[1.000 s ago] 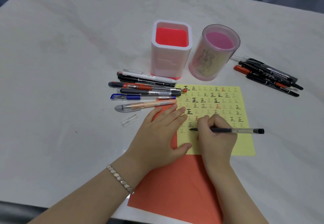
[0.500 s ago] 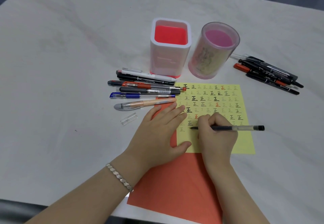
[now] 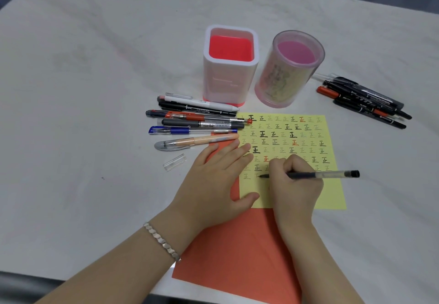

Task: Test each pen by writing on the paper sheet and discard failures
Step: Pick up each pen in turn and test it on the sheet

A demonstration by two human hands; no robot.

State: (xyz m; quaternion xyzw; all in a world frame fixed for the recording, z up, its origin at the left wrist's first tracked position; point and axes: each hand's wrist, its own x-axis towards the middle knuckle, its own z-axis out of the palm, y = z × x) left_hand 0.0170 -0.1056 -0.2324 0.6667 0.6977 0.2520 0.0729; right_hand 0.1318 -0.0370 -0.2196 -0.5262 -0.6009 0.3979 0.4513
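Note:
A yellow paper sheet (image 3: 306,137) covered with rows of small written marks lies on an orange sheet (image 3: 237,256). My right hand (image 3: 294,189) grips a black gel pen (image 3: 320,174) lying almost level, its tip touching the yellow sheet in the lowest row of marks. My left hand (image 3: 213,185) lies flat with fingers spread, pressing on the left edge of both sheets. Several pens (image 3: 197,123) lie side by side to the left of the yellow sheet. Another group of black and red pens (image 3: 365,101) lies at the right.
A white and red square pen holder (image 3: 230,66) and a round pink holder (image 3: 289,70) stand behind the sheet, both without pens. A clear pen cap (image 3: 174,161) lies left of my left hand. The near table edge (image 3: 71,282) runs along the bottom.
The pen tip has shifted slightly on the yellow sheet, in the lowest row of marks. My left hand has stayed flat in place.

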